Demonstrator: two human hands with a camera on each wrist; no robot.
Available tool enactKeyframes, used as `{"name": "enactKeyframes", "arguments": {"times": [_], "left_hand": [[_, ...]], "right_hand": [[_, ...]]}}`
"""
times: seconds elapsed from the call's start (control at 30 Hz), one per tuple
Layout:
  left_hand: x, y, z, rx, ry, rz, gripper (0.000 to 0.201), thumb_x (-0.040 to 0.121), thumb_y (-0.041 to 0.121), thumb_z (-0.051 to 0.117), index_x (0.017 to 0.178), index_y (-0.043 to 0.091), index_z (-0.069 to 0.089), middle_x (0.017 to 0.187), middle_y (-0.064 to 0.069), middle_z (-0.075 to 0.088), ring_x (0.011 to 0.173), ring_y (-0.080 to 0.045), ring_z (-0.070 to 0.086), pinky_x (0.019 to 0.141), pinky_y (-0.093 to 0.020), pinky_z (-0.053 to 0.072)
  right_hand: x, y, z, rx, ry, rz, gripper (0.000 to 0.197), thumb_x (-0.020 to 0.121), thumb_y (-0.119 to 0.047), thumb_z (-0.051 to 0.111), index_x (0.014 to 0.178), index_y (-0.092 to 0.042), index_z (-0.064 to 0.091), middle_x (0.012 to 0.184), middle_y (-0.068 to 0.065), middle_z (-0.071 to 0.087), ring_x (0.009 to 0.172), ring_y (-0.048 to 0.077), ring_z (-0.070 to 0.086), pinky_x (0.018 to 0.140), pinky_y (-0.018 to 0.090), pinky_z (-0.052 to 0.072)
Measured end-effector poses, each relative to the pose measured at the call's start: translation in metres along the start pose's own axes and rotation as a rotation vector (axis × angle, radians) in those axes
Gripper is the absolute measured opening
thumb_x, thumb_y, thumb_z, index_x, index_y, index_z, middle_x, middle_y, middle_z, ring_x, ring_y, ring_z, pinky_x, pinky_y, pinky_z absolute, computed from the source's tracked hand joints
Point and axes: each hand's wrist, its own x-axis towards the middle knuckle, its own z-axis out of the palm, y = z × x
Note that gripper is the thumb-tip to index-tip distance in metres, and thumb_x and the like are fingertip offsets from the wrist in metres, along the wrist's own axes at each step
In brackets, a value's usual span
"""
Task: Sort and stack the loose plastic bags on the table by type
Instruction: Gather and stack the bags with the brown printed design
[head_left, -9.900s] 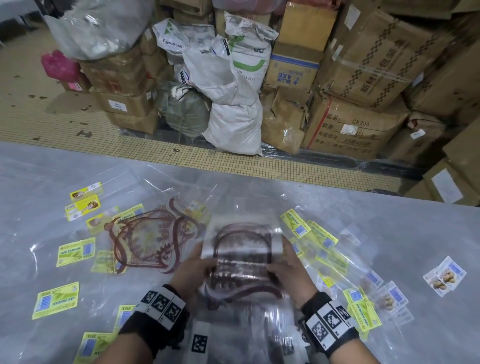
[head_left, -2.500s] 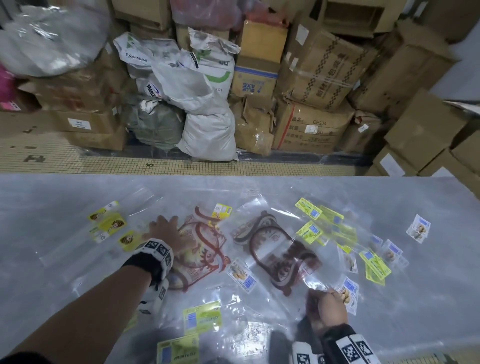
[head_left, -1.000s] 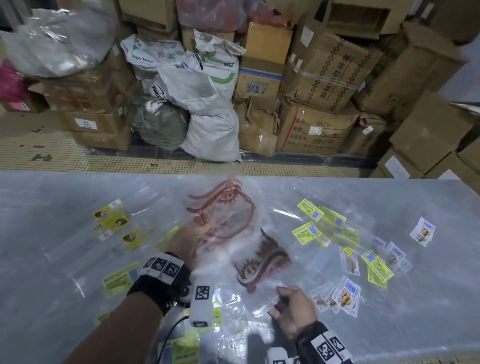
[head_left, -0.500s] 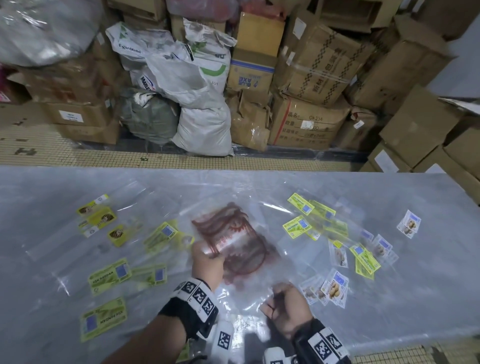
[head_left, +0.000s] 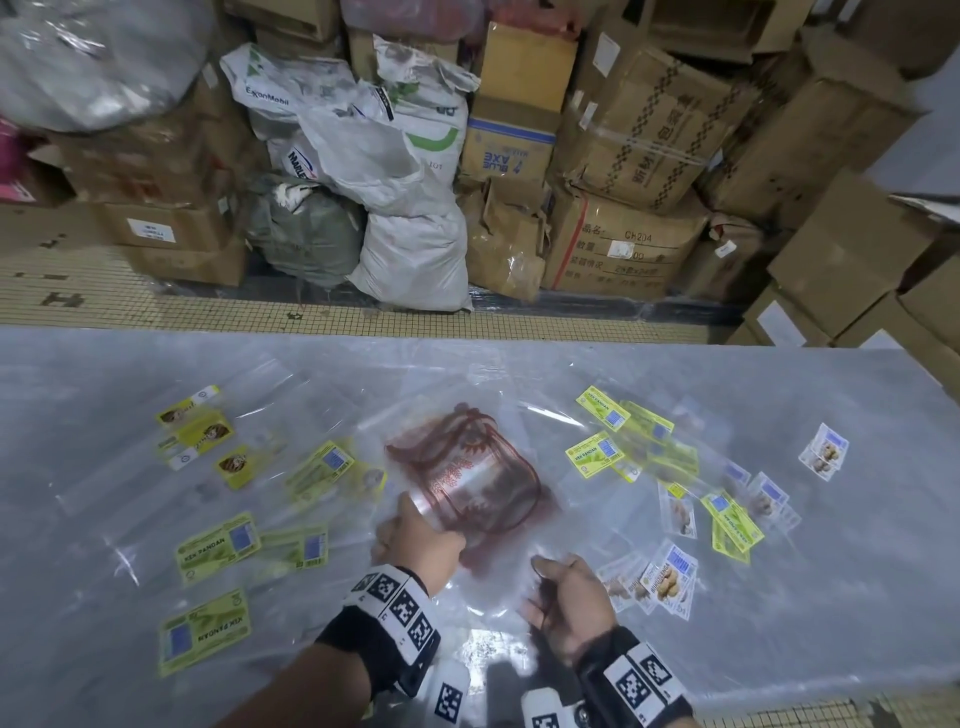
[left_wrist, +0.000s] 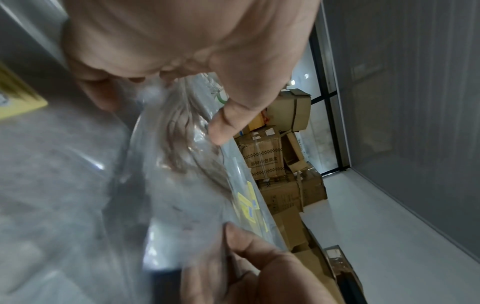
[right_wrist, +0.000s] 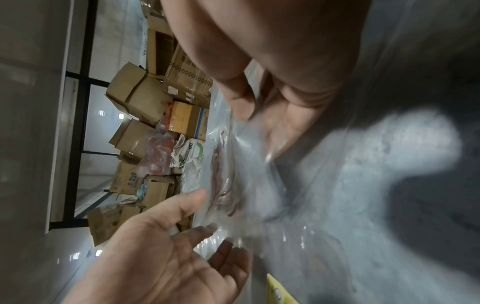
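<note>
Clear bags with a red-brown printed frame (head_left: 467, 467) lie one over the other in the middle of the table. My left hand (head_left: 410, 512) pinches their near-left edge; the left wrist view shows its thumb (left_wrist: 223, 127) on top of the bag (left_wrist: 182, 160) and its fingers beneath. My right hand (head_left: 537, 587) holds the clear near edge, with its thumb (left_wrist: 246, 236) above the plastic and its fingers under it. In the right wrist view the printed bag (right_wrist: 223, 185) hangs between both hands.
Clear bags with yellow-green labels (head_left: 218, 545) lie scattered on the left, more of them (head_left: 597, 452) on the right. Bags with biscuit-picture labels (head_left: 665, 582) lie beside my right hand. The table (head_left: 805, 623) is covered in clear sheet. Boxes and sacks (head_left: 410, 208) stand beyond it.
My left hand brought the lifted red-printed bag down and towards me, onto the other red-printed bag. My right hand stayed at the near edge.
</note>
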Motion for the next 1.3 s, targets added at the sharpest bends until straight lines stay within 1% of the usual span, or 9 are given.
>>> {"name": "enactKeyframes", "arguments": {"times": [0.27,0.5,0.6,0.77,0.9,0.97,1.03,1.17,1.3], "left_hand": [[-0.006,0.004,0.006,-0.303,-0.145,-0.017,0.11,0.075,0.026,0.074,0.154,0.033,-0.002,0.144,-0.016,0.039,0.126,-0.034,0.046,0.103,-0.045,0.046],[-0.008,0.007,0.019,-0.664,-0.175,-0.046,0.108,0.084,-0.001,0.067,0.151,0.042,-0.006,0.126,-0.006,0.05,0.073,-0.023,0.059,0.052,-0.031,0.051],[-0.004,0.007,0.018,-0.681,-0.092,-0.031,0.111,0.079,-0.01,0.068,0.153,0.035,-0.001,0.14,-0.007,0.041,0.092,-0.029,0.062,0.064,-0.033,0.055],[-0.004,0.008,0.01,-0.69,-0.135,0.014,0.107,0.078,-0.024,0.058,0.154,0.03,0.005,0.078,0.0,0.051,0.065,-0.015,0.052,0.062,-0.032,0.047],[0.014,-0.002,-0.006,-0.638,-0.119,0.063,0.096,0.072,-0.021,0.065,0.139,0.035,0.026,0.1,-0.008,0.057,0.078,-0.02,0.059,0.067,-0.037,0.051],[0.02,-0.005,-0.017,-0.583,-0.121,0.099,0.087,0.066,-0.02,0.068,0.137,0.016,0.034,0.122,-0.02,0.055,0.094,-0.028,0.063,0.076,-0.044,0.057],[0.025,-0.01,-0.025,-0.506,-0.144,0.121,0.078,0.065,-0.015,0.069,0.133,0.006,0.038,0.114,-0.02,0.059,0.088,-0.027,0.066,0.072,-0.042,0.058],[0.024,-0.022,-0.042,-0.412,-0.165,0.082,0.067,0.076,-0.011,0.07,0.13,0.009,0.035,0.088,-0.006,0.058,0.062,-0.014,0.057,0.048,-0.016,0.045],[0.035,-0.035,-0.043,-0.407,-0.198,0.09,0.09,0.055,0.004,0.08,0.134,-0.001,0.038,0.103,-0.025,0.063,0.076,-0.034,0.061,0.064,-0.054,0.05]], "right_hand": [[-0.008,-0.007,0.001,0.138,-0.067,0.049,0.024,0.079,0.01,0.056,0.085,-0.012,0.049,0.054,0.005,0.043,0.036,0.012,0.033,0.038,0.019,0.03],[-0.014,-0.009,0.005,0.158,-0.083,0.065,0.018,0.088,0.007,0.052,0.083,-0.009,0.047,0.059,0.008,0.041,0.037,0.013,0.036,0.038,0.02,0.038],[-0.014,-0.008,0.003,0.115,-0.089,0.084,0.02,0.09,0.006,0.053,0.081,-0.011,0.046,0.052,0.005,0.041,0.035,0.013,0.035,0.038,0.024,0.046],[-0.013,-0.003,-0.005,0.012,-0.103,0.099,0.018,0.087,0.003,0.061,0.088,-0.01,0.048,0.063,0.007,0.046,0.051,0.021,0.048,0.06,0.043,0.061],[-0.017,-0.017,-0.009,-0.006,-0.097,0.046,0.008,0.088,0.0,0.059,0.09,-0.007,0.054,0.07,0.009,0.052,0.062,0.026,0.05,0.061,0.043,0.061],[-0.014,-0.028,-0.013,-0.028,-0.098,0.023,0.01,0.089,-0.004,0.06,0.098,-0.007,0.061,0.085,0.012,0.064,0.075,0.03,0.06,0.065,0.044,0.06],[-0.01,-0.038,-0.012,-0.132,-0.124,0.008,0.017,0.089,-0.011,0.062,0.104,-0.008,0.067,0.095,0.011,0.069,0.083,0.029,0.064,0.067,0.039,0.059],[-0.005,-0.049,0.002,-0.397,-0.169,0.02,0.013,0.087,-0.022,0.065,0.081,-0.01,0.064,0.063,0.004,0.055,0.045,0.019,0.049,0.042,0.025,0.037],[0.003,-0.058,0.027,-0.733,-0.175,-0.165,0.023,0.083,-0.034,0.071,0.093,-0.013,0.074,0.082,0.021,0.066,0.073,0.035,0.061,0.065,0.04,0.049]]}}
